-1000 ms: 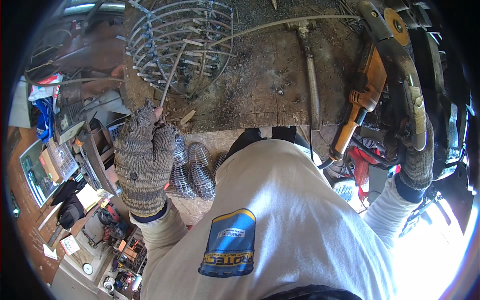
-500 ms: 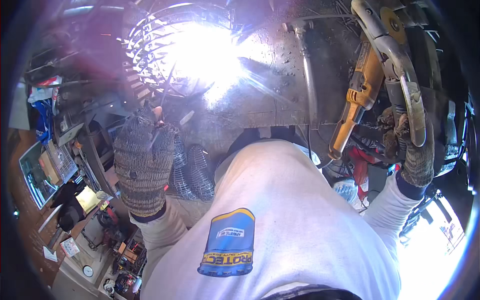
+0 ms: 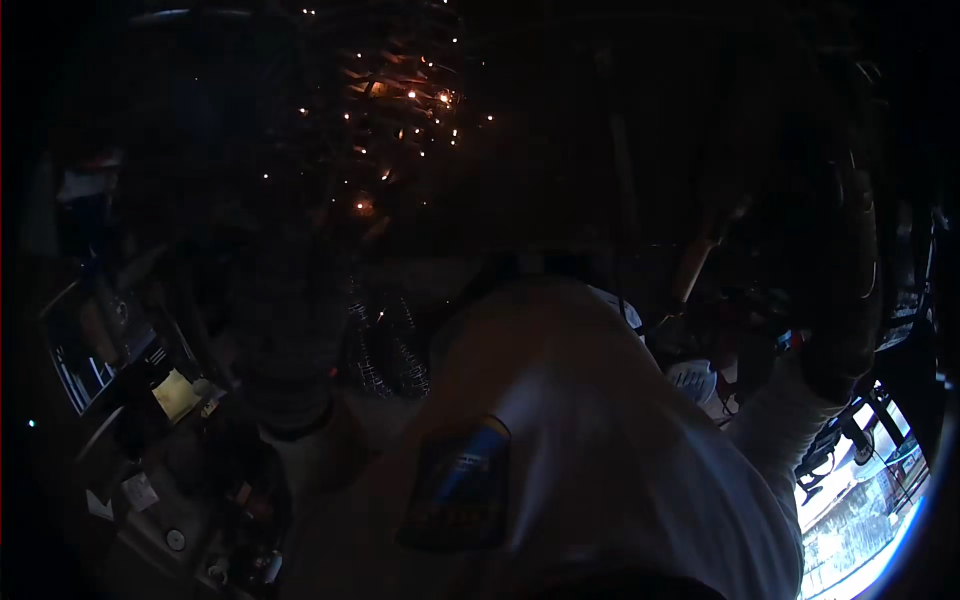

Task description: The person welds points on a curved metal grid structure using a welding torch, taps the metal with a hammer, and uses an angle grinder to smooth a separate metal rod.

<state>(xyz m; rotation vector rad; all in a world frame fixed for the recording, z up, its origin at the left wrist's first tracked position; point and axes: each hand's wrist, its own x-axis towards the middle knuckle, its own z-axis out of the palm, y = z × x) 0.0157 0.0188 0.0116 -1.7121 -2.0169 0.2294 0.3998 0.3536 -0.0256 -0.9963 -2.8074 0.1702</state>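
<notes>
Most of the view is very dark. Bright orange sparks and glowing spots dot a rounded piece made of metal bars (image 3: 380, 90) at the upper left of the worktable. My gloved left hand (image 3: 285, 320) is a dim shape just below that piece; its fingers look curled, and what they hold is lost in shadow. At the right, my gloved right hand (image 3: 835, 335) is closed on an electrode holder (image 3: 866, 225), of which only a curved edge catches light. The electrode is hidden in the dark. A yellow angle grinder (image 3: 692, 270) lies left of that hand, with only its rear handle faintly lit.
Light comes through an opening (image 3: 865, 480) at the lower right. Two mesh-textured dark things (image 3: 385, 345) are below the table's edge. Along the left are a yellow piece (image 3: 176, 396), a round dial (image 3: 176, 540) and shadowed clutter.
The blinding white welding arc has gone out and the view has turned dark. Scattered sparks and glowing spots show where it was. The electrode holder has shifted slightly right.
</notes>
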